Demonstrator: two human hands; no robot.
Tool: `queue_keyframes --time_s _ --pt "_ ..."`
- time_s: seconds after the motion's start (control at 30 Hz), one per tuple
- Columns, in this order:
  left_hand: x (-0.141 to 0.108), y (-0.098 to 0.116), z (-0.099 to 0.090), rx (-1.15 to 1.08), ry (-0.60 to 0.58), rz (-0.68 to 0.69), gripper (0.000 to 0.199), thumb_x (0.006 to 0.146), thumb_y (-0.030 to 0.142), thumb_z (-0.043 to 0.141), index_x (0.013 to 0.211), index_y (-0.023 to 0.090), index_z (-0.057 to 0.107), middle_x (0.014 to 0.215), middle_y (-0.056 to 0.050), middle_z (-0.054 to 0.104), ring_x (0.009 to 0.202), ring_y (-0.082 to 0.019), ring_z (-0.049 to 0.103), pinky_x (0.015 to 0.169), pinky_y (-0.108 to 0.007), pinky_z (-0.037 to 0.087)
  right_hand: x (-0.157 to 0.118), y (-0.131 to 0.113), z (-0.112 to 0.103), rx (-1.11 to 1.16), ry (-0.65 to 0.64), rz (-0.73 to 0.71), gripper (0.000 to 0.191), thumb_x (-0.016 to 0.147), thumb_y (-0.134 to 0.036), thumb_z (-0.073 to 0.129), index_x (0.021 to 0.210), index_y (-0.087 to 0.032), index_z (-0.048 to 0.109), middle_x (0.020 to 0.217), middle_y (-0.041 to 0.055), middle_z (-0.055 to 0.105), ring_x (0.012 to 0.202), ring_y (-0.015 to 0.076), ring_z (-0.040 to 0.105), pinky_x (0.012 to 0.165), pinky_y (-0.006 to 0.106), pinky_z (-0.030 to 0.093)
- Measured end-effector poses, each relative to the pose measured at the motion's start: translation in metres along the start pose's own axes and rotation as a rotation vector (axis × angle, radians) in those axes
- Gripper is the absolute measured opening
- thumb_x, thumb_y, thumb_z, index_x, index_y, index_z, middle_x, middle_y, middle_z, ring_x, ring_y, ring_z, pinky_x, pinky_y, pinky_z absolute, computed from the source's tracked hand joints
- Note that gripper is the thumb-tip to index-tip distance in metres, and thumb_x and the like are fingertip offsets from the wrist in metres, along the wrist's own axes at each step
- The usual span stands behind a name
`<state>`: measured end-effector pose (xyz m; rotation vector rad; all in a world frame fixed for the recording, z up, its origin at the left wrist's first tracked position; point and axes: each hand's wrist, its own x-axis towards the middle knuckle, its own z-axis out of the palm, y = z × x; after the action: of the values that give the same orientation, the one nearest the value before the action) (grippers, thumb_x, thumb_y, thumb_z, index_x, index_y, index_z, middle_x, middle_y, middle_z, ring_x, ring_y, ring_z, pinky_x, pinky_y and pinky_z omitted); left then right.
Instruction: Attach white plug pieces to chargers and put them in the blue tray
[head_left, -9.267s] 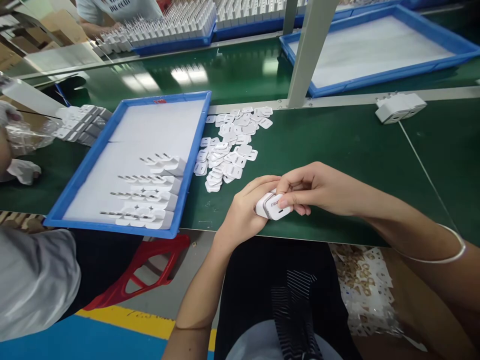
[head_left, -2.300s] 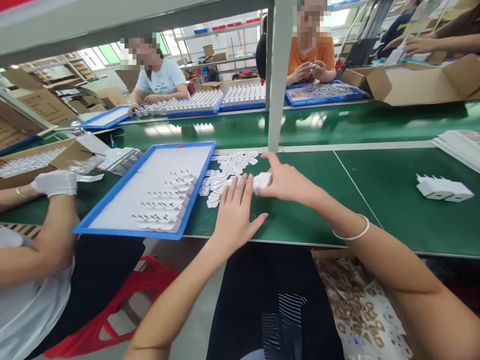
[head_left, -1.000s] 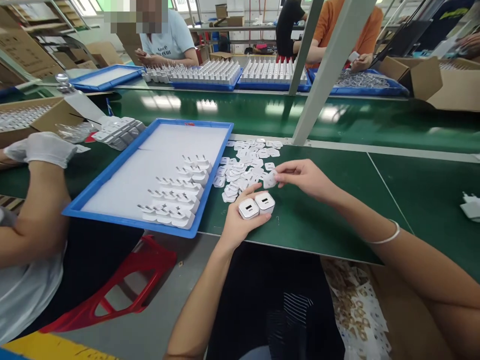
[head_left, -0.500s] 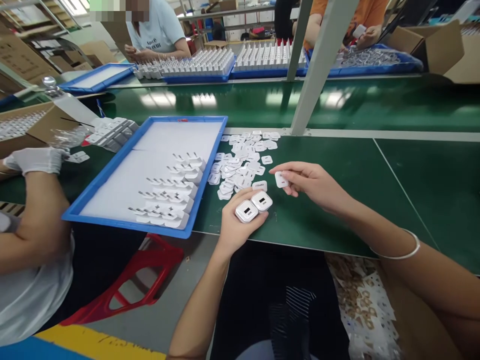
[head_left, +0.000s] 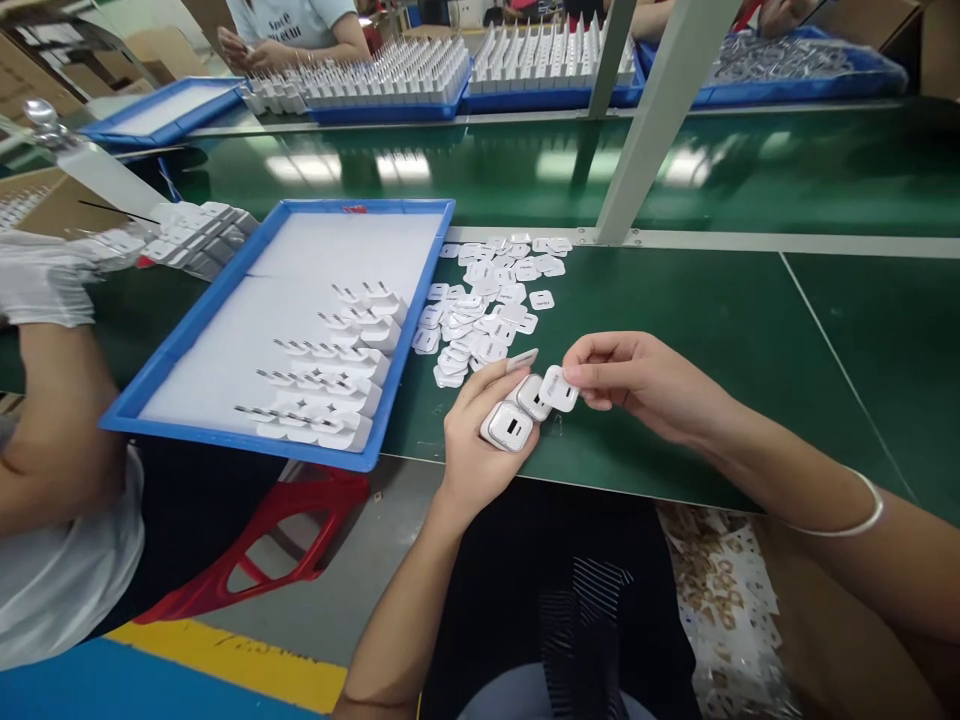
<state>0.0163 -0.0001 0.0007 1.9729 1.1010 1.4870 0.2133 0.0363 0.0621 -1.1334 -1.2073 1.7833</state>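
Left hand [head_left: 480, 440]: fingers curled around two white charger blocks [head_left: 510, 425], held side by side just above the front edge of the tabletop [head_left: 675, 400], their slotted end faces turned up; a second label plate [head_left: 523, 360] stands out by the index finger. Right hand [head_left: 637, 385]: thumb and fingers pinch a white label plate [head_left: 559, 388] by its right side, over the farther block; whether plate and block touch cannot be told. Beyond the left hand, a loose pile of label plates [head_left: 487, 310] spreads toward the rear edge of the tabletop. Left of the pile, a blue-rimmed tray [head_left: 217, 290] reaches the front edge of the tabletop and carries rows of white plug chargers [head_left: 322, 375], prongs pointing left, along its right side.
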Motion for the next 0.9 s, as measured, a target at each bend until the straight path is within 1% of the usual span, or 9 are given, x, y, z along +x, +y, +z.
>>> queue_keyframes --time_s 0.1,0.23,0.37,0.5,0.6,0.73,0.9 --pt "-0.001 0.0 0.001 0.013 -0.003 0.001 0.046 0.078 0.009 0.074 0.122 0.022 0.067 0.129 -0.009 0.068 0.117 -0.025 0.067 0.104 -0.044 0.055 -0.001 0.002 0.005 0.065 0.028 0.021 0.023 0.067 -0.028 0.089 0.066 -0.015 0.07 0.061 -0.0021 0.056 0.052 0.0061 0.043 0.049 0.022 0.032" --pt "-0.001 0.0 0.002 0.018 0.011 0.002 0.048 0.076 0.008 0.074 0.121 0.021 0.068 0.128 -0.009 0.067 0.117 -0.024 0.067 0.104 -0.042 0.055 -0.002 0.005 0.014 0.103 0.061 0.008 0.022 0.064 -0.025 0.089 0.065 -0.015 0.069 0.057 -0.0027 0.056 0.051 0.0064 0.044 0.049 0.021 0.033" --pt "-0.001 0.001 0.002 0.012 0.008 -0.001 0.048 0.076 0.007 0.073 0.121 0.021 0.067 0.129 -0.009 0.067 0.117 -0.024 0.067 0.105 -0.042 0.055 -0.001 0.008 0.017 0.116 0.065 0.012 0.022 0.064 -0.025 0.089 0.064 -0.015 0.069 0.057 -0.0028 0.057 0.052 0.0065 0.045 0.05 0.021 0.035" --pt "-0.001 0.001 0.002 0.006 0.006 -0.001 0.048 0.077 0.008 0.073 0.122 0.022 0.067 0.129 -0.009 0.067 0.118 -0.024 0.066 0.105 -0.042 0.055 0.0 0.01 0.016 0.094 0.051 -0.003 0.023 0.066 -0.027 0.089 0.066 -0.015 0.07 0.059 -0.0026 0.057 0.053 0.0071 0.045 0.051 0.022 0.036" --pt "0.0 0.001 0.003 0.003 0.01 0.0 0.047 0.076 0.008 0.073 0.121 0.021 0.067 0.128 -0.009 0.067 0.117 -0.024 0.067 0.105 -0.042 0.054 0.0 0.011 0.016 0.057 0.067 -0.034 0.026 0.066 -0.031 0.089 0.065 -0.016 0.068 0.06 -0.0022 0.057 0.053 0.0079 0.045 0.051 0.023 0.036" --pt "0.0 0.0 0.002 0.01 0.018 0.004 0.044 0.079 0.012 0.073 0.121 0.023 0.067 0.128 -0.009 0.068 0.117 -0.025 0.067 0.104 -0.045 0.055 -0.001 0.013 0.018 -0.008 0.094 -0.09 0.029 0.067 -0.037 0.089 0.066 -0.017 0.068 0.062 -0.0012 0.059 0.054 0.009 0.045 0.051 0.025 0.036" --pt "-0.001 0.001 0.002 0.025 0.017 0.002 0.044 0.079 0.011 0.072 0.121 0.022 0.067 0.128 -0.009 0.067 0.117 -0.024 0.067 0.104 -0.044 0.055 -0.003 0.017 0.02 -0.045 0.116 -0.156 0.03 0.07 -0.037 0.088 0.067 -0.017 0.066 0.064 -0.0009 0.06 0.054 0.0086 0.045 0.051 0.025 0.037"
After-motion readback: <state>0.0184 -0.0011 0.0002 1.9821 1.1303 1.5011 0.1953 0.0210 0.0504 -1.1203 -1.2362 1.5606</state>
